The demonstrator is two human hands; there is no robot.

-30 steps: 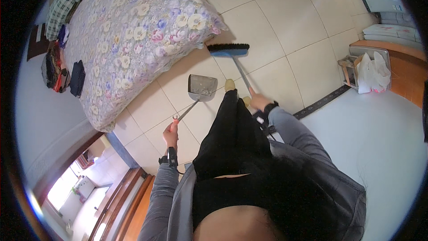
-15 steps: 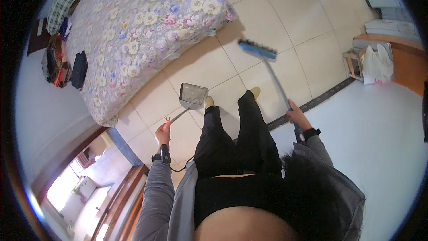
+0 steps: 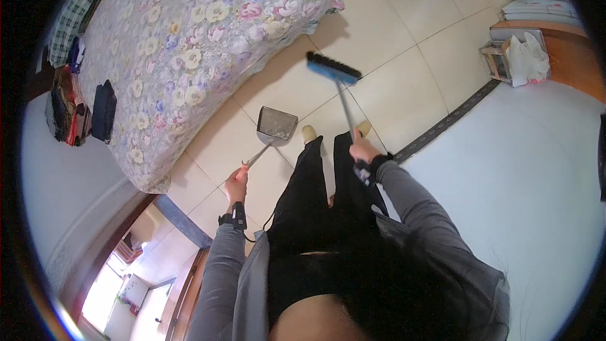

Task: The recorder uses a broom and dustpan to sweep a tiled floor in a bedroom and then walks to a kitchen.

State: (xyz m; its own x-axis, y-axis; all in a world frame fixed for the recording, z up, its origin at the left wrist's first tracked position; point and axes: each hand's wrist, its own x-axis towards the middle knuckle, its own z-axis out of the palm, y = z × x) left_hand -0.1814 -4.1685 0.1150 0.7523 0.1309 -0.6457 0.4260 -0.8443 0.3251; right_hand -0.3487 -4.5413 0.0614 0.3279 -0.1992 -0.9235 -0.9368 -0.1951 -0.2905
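Since half a second ago the blue broom (image 3: 334, 69), gripped by the right hand (image 3: 361, 150), swung left toward the dustpan (image 3: 276, 124), whose handle the left hand (image 3: 237, 183) clasps; tiled floor (image 3: 404, 44) beyond, floral bed (image 3: 189, 38) left

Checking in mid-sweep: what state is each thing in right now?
Broom: held by the right hand, blue head down at the tiled floor.
Dustpan: gripped by the left hand, pan ahead of the feet; contents cannot be told.
Bed: covered by a floral spread.
White bag: sitting by the wooden furniture.
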